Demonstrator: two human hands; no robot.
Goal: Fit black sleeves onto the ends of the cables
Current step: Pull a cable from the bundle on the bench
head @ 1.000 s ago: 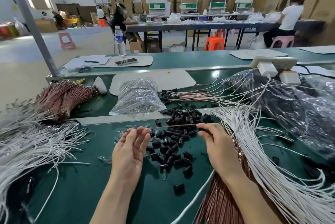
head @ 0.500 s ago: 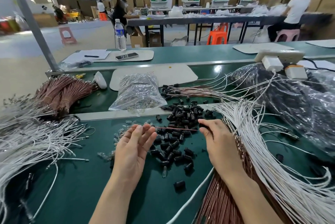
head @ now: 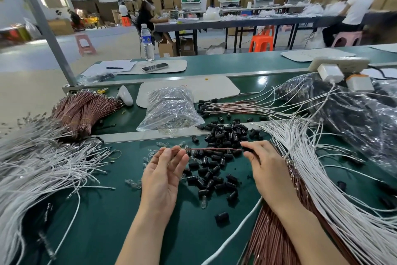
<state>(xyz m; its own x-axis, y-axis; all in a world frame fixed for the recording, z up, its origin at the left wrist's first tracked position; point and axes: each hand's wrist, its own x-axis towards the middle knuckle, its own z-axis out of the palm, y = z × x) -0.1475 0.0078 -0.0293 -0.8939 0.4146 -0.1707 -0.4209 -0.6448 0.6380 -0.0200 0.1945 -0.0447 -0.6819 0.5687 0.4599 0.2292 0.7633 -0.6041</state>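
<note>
Two hands span one thin brown cable (head: 214,149) level for sleeving: the left hand (head: 163,176) lies palm-up, fingers nearly straight, propping its bare end, while the right hand (head: 266,163) pinches the other end, where something black shows. Short, matte, tubular black sleeves (head: 217,171) lie heaped between the hands, within easy reach.

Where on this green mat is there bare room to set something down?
Bare mat lies near left, between the white cable heap and the left forearm. A smaller patch lies between both forearms, by a stray sleeve. Crowded: the black sleeve pile under the brown cable, and the fanned cables at right.
</note>
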